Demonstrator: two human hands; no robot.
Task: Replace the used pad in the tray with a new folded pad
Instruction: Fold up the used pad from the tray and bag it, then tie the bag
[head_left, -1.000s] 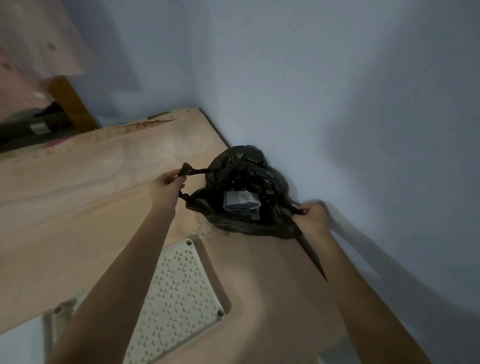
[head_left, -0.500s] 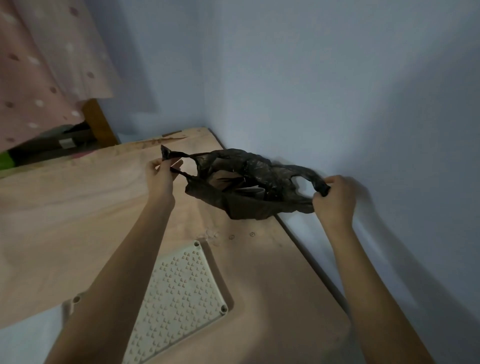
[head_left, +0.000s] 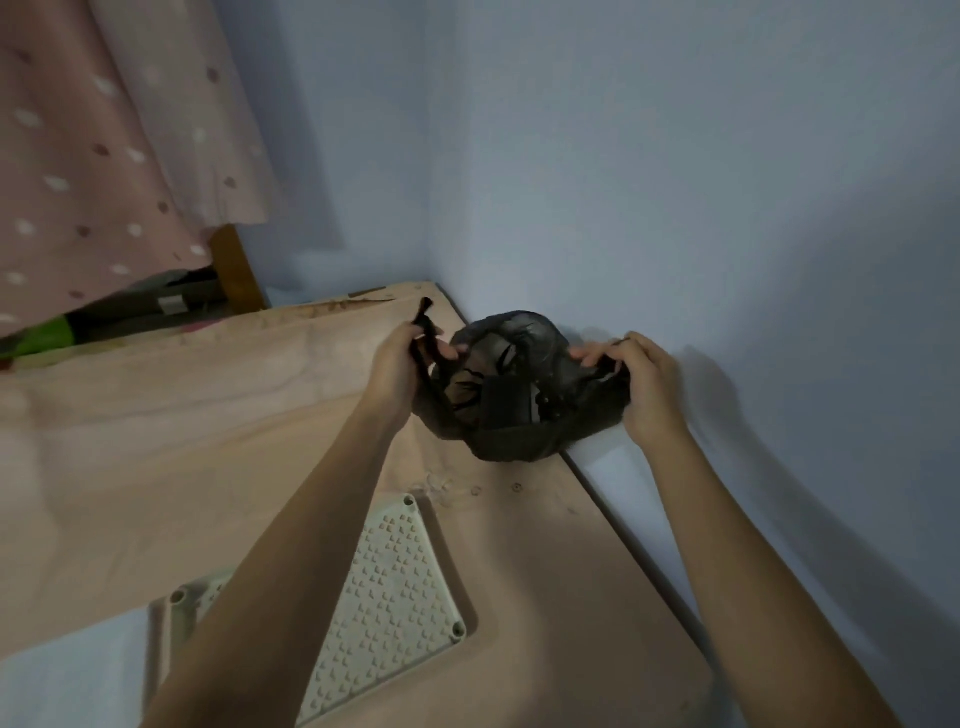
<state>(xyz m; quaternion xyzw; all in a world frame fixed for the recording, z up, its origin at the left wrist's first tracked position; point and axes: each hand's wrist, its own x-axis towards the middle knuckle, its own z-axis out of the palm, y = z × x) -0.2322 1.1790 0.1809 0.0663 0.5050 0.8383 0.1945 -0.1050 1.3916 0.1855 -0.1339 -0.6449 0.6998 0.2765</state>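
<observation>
A black plastic bag (head_left: 511, 400) hangs just above the far right corner of the wooden board (head_left: 208, 415), near the wall. My left hand (head_left: 402, 364) grips one bag handle, whose end sticks up past my fingers. My right hand (head_left: 631, 382) grips the other handle at the bag's right side. The bag's mouth is drawn together and a dark folded shape shows inside it. A cream studded tray (head_left: 387, 597) lies on the board below the bag, partly hidden by my left forearm. No pad is visible in the tray.
A blue wall (head_left: 675, 208) runs close along the board's right edge and meets another wall at the corner. A pink dotted curtain (head_left: 104, 156) hangs at the far left, above a wooden post and dark and green objects.
My hands have come closer together, bunching the bag that was stretched wide between them. The white folded piece seen inside the open bag a second ago is out of sight.
</observation>
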